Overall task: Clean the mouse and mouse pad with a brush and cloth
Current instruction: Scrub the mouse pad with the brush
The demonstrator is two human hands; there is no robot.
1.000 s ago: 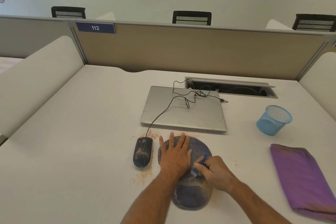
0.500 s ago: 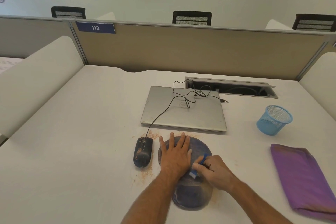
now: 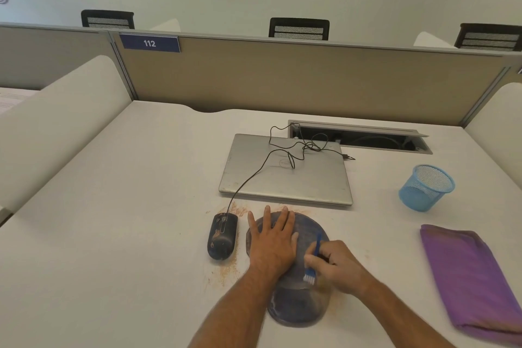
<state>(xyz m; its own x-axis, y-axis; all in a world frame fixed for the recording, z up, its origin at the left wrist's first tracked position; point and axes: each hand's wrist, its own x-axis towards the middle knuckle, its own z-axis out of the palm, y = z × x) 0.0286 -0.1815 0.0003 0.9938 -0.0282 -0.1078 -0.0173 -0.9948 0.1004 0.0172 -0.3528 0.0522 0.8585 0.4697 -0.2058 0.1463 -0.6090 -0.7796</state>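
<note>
A dark blue mouse pad with a wrist rest lies near the desk's front edge. My left hand lies flat on its far left part, fingers spread. My right hand grips a small blue brush, its white bristles down on the pad's middle. Left of the pad sits a black wired mouse, smeared with orange-brown dust. A folded purple cloth lies at the right.
Orange-brown dust is scattered on the white desk around the mouse and pad. A closed silver laptop carries the mouse's cable behind the pad. A blue mesh cup stands at the right; a cable hatch is open behind.
My right hand has drawn the brush toward me along the pad, the handle now pointing away. My left hand stays flat on the pad.
</note>
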